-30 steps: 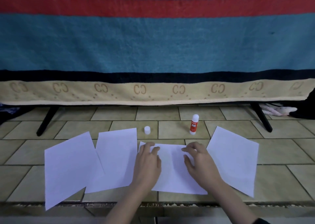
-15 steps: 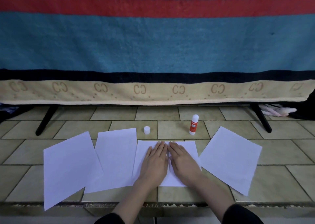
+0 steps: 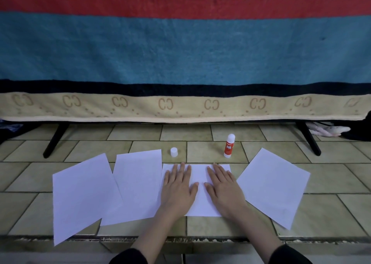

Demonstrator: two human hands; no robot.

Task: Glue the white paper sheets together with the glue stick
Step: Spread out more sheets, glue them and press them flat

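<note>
Several white paper sheets lie on the tiled surface. The middle sheet point(image 3: 199, 175) lies under both my hands. My left hand point(image 3: 177, 185) presses flat on its left part and my right hand point(image 3: 222, 185) presses flat on its right part, fingers straight. Two overlapping sheets point(image 3: 80, 195) point(image 3: 138, 183) lie to the left, and one sheet point(image 3: 273, 185) lies tilted to the right. The red and white glue stick point(image 3: 229, 145) stands upright behind the middle sheet. Its white cap point(image 3: 174, 152) stands apart, further left.
The tiled surface point(image 3: 200, 147) ends in a chipped front edge near me. A striped blue, red and beige blanket point(image 3: 184, 62) hangs behind, over a frame with black legs point(image 3: 55, 141) point(image 3: 308, 141). Cloth items lie at the far right.
My hands lay curled at first, then flat side by side at the sheet's centre. They have since slid apart toward its left and right parts.
</note>
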